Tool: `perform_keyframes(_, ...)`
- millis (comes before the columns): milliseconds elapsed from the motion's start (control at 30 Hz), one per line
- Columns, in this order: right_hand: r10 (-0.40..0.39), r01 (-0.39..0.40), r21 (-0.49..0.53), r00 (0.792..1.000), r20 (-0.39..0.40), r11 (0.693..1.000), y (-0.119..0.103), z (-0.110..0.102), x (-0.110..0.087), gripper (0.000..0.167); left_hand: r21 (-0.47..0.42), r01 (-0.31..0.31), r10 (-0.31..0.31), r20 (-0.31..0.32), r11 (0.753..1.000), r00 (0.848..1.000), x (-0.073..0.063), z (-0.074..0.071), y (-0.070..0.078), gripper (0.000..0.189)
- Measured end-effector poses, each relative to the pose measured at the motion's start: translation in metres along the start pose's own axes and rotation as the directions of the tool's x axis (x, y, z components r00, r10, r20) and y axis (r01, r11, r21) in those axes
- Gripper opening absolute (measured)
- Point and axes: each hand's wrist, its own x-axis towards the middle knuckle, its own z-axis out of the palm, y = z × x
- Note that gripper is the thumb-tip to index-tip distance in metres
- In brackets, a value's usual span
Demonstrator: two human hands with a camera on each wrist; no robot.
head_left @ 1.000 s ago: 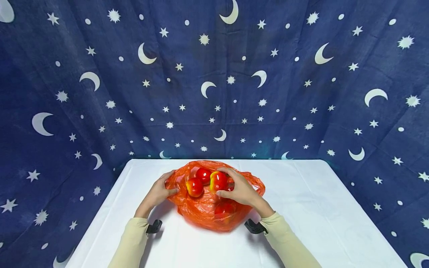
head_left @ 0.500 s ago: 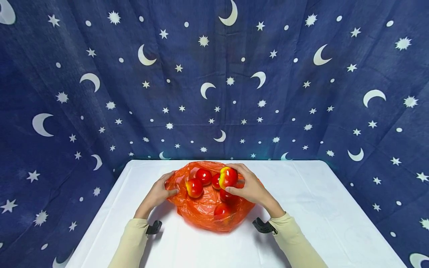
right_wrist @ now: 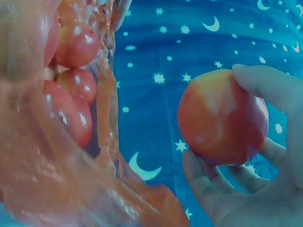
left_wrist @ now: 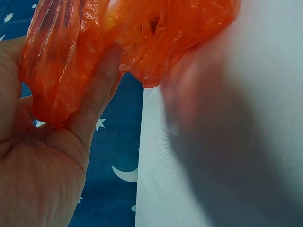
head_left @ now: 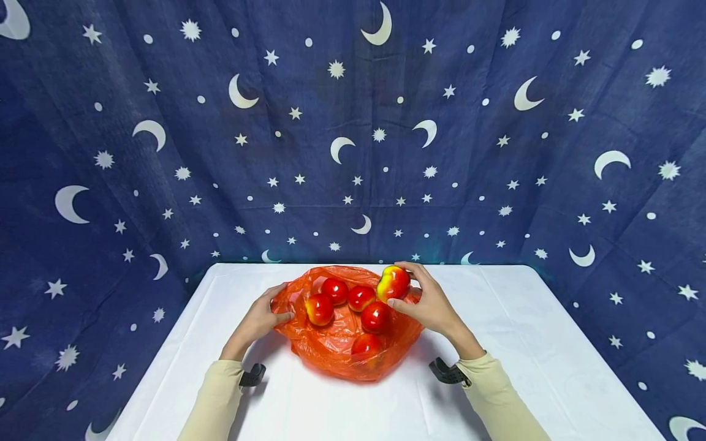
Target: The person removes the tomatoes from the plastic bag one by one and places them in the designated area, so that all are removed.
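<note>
An orange-red plastic bag [head_left: 331, 355] lies with its mouth spread open on the white table. Several glossy red apples sit inside it, among them an apple with a yellow patch [head_left: 320, 309] at the left. My left hand [head_left: 261, 315] grips the bag's left edge; in the left wrist view the plastic [left_wrist: 61, 71] runs between thumb and fingers. Over the bag's right side, my right hand [head_left: 432, 303] holds a red-and-yellow apple [head_left: 394, 283] by thumb and fingertips. The right wrist view shows this apple [right_wrist: 222, 118] apart from the bag.
The white-covered table [head_left: 496, 343] extends to both sides of the bag and in front of it. Behind it hangs a dark blue curtain [head_left: 309, 171] with moons and stars. A black device [head_left: 448, 372] is worn at each wrist.
My right hand has lifted the apple and carried it rightward, uncovering other apples in the bag. The left hand has stayed on the bag's edge.
</note>
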Motion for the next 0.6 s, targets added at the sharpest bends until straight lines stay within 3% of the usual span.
perform_keyframes(267,-0.004,0.004,-0.013,1.0,-0.026,1.0,0.005,-0.016,-0.005,0.078,0.0,0.008,-0.008,0.009,1.0,1.0,-0.001,0.001,-0.001,0.079)
perform_keyframes(600,0.006,-0.011,-0.067,0.996,-0.086,0.998,0.014,-0.031,-0.009,0.072,-0.008,0.005,-0.005,0.01,1.0,1.0,0.0,0.0,0.0,0.079)
